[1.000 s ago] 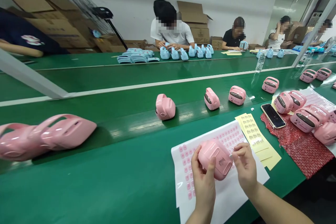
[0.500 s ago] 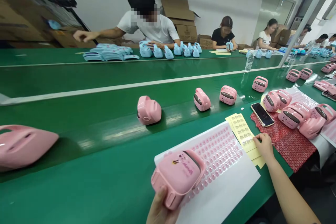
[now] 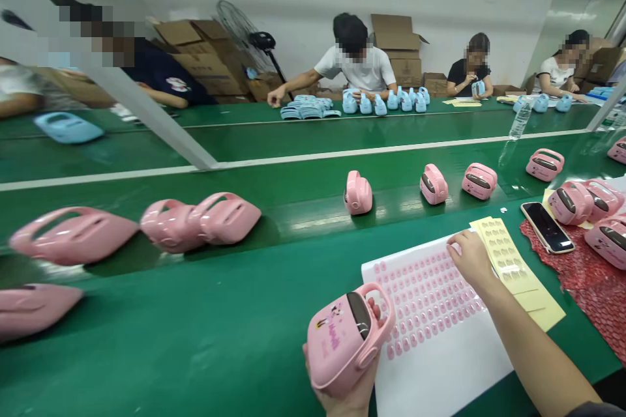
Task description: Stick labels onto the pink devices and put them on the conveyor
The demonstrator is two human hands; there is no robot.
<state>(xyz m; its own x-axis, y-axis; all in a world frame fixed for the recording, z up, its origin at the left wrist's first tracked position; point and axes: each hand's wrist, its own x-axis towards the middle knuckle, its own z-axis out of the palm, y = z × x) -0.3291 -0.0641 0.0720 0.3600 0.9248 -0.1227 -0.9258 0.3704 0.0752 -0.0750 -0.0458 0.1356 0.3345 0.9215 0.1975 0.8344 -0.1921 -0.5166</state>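
Note:
My left hand [image 3: 347, 391] holds a pink plastic casing with a carry handle [image 3: 337, 339] from below, its fingertips showing through the handle. The casing is tilted, with a dark window and a cartoon print facing up. My right hand [image 3: 472, 257] is over the upper right of a white sheet of pink oval stickers [image 3: 425, 300]. Thumb and forefinger are pinched together there; whether anything sits between them is too small to tell. Beside that hand lie yellow sheets of small clear stickers [image 3: 511, 257], partly covered by my forearm.
Several pink casings [image 3: 225, 218] stand along the green belt [image 3: 303, 234]. A phone [image 3: 546, 227] and red bubble wrap [image 3: 587, 293] are at the right. A water bottle [image 3: 520, 120] stands farther back. Co-workers sit opposite with blue casings [image 3: 379, 104]; a slanted white post [image 3: 147, 91] rises at the left.
My view has turned left. My right hand has moved from the yellow sticker sheet to the pink sticker sheet. The casing in my left hand has been turned, bringing its handle more to the right.

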